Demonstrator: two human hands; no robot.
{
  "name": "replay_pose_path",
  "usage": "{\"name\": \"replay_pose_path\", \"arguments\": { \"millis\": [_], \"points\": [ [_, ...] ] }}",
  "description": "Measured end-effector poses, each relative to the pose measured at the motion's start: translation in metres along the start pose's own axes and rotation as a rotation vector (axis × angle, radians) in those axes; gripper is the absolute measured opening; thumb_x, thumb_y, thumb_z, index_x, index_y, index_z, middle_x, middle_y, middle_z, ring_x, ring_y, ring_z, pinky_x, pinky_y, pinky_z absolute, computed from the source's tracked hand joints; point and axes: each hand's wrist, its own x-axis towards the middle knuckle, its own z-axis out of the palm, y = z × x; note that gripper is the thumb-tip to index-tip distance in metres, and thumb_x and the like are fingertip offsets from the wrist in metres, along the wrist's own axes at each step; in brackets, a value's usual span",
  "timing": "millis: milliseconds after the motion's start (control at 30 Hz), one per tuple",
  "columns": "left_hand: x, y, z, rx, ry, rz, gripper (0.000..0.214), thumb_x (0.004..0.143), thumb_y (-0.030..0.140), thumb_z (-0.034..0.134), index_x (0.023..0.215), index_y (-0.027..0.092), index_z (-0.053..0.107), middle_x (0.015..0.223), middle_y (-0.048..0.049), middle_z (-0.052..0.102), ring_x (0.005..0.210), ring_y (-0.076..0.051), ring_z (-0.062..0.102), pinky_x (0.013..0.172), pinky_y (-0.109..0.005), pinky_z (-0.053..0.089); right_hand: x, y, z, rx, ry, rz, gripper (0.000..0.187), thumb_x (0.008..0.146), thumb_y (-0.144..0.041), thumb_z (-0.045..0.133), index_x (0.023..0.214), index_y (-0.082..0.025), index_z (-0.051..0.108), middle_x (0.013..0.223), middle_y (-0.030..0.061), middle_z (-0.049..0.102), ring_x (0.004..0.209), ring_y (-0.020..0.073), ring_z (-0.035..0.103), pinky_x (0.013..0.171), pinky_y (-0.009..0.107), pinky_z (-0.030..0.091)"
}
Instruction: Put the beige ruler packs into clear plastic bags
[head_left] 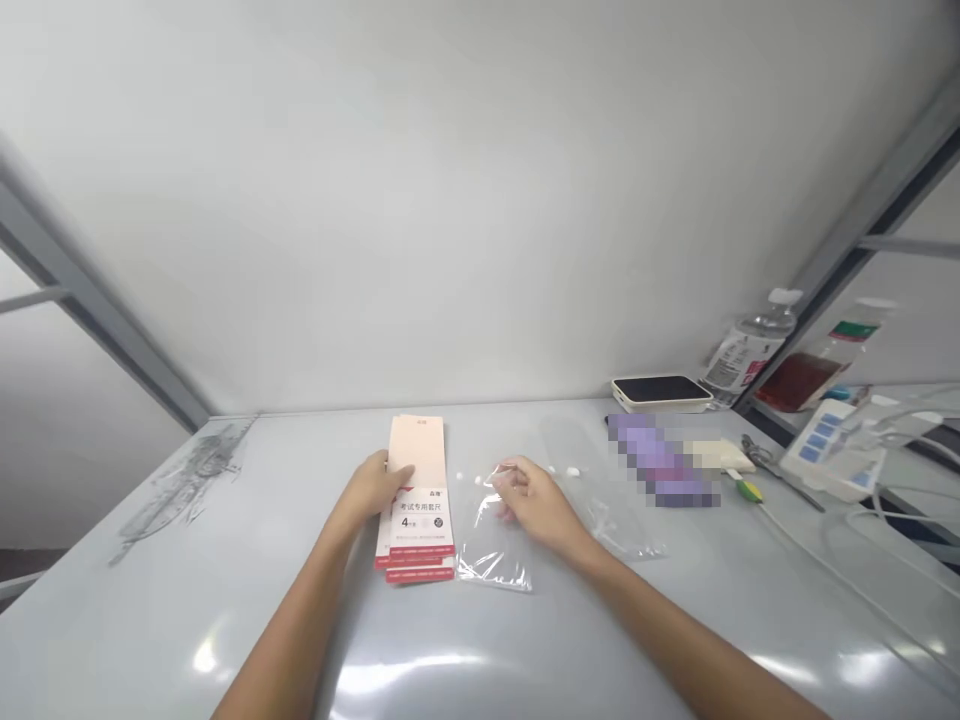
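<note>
My left hand (pixel 375 485) is closed around the left edge of a small stack of printed cardboard cards (pixel 420 510). These are pale pink at the top and white below, with red bottom strips, and their lower edges are fanned unevenly. My right hand (pixel 534 505) pinches the upper part of a clear plastic bag (pixel 491 555), which lies against the right side of the cards. Behind my right wrist, more clear plastic bags (pixel 622 530) lie flat on the table. My right fingers partly show through the shiny film.
A white-cased phone (pixel 661 392) rests at the back right, near a clear bottle (pixel 754 345). A purple pouch (pixel 660 460), scissors (pixel 780 470), white cables and a white box (pixel 832 450) are on the right. Crumpled clear plastic (pixel 187 475) lies at left.
</note>
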Motion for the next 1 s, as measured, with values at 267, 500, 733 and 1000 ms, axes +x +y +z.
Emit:
{"name": "replay_pose_path", "arguments": {
  "millis": [267, 500, 733, 1000],
  "points": [
    [0.008, -0.006, -0.005, 0.211, 0.130, -0.009, 0.043, 0.073, 0.041, 0.052, 0.108, 0.017, 0.046, 0.096, -0.0100, 0.065, 0.084, -0.023, 0.062, 0.060, -0.028, 0.043, 0.011, -0.015, 0.001, -0.886, 0.082, 0.017, 0.069, 0.083, -0.030, 0.047, 0.139, -0.001, 0.018, 0.092, 0.0158, 0.064, 0.087, 0.0261, 0.062, 0.069, 0.031, 0.045],
    [-0.009, 0.006, -0.013, 0.609, 0.258, 0.032, 0.033, 0.082, 0.041, 0.035, 0.089, 0.015, 0.053, 0.097, -0.0156, 0.061, 0.087, -0.027, 0.058, 0.064, -0.033, 0.041, 0.007, -0.032, -0.014, -1.291, 0.127, -0.150, 0.033, 0.089, -0.038, 0.039, 0.089, -0.014, 0.061, 0.079, 0.0112, 0.064, 0.068, 0.0223, 0.061, 0.056, 0.028, 0.038],
    [0.005, 0.021, -0.022, 0.383, 0.236, 0.217, 0.043, 0.080, 0.057, 0.031, 0.076, 0.020, 0.052, 0.079, -0.0082, 0.064, 0.069, -0.022, 0.058, 0.056, -0.029, 0.036, 0.011, -0.030, -0.068, -0.827, 0.275, -0.356, 0.038, 0.090, -0.039, 0.033, 0.059, -0.021, 0.047, 0.052, -0.0003, 0.045, 0.049, 0.0139, 0.039, 0.052, 0.028, 0.028],
    [0.002, 0.004, -0.010, 0.466, 0.250, 0.039, 0.052, 0.076, 0.065, 0.028, 0.079, 0.019, 0.052, 0.070, -0.0091, 0.063, 0.063, -0.024, 0.058, 0.055, -0.031, 0.035, 0.005, -0.015, -0.078, -0.567, 0.213, -0.274, 0.038, 0.085, -0.045, 0.041, 0.057, -0.020, 0.046, 0.050, -0.0031, 0.036, 0.048, 0.0117, 0.029, 0.047, 0.026, 0.024]
  ]
}}
